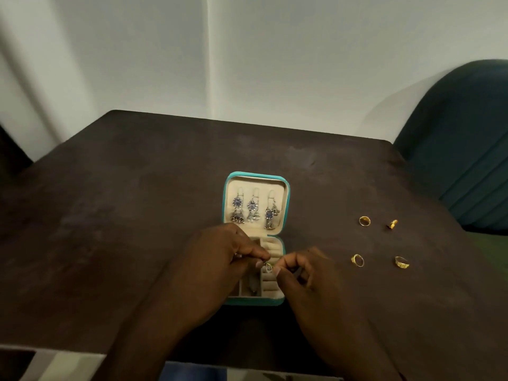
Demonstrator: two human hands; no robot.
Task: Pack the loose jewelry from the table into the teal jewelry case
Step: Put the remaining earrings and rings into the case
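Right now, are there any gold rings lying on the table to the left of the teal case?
No, the four gold rings all lie on the table to the right of the teal case.

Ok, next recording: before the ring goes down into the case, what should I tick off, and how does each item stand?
1. Teal jewelry case open, lid back: ok.
2. Small ring pinched between the left hand and right hand, above the cream ring rolls: ok.
3. Free slot under the ring: cannot tell, fingers hide it.
4. Three silver-blue dangling earrings hung in the lid, out of the way: ok.
5. Four gold rings lie loose on the dark brown table: packing unfinished, not ok.
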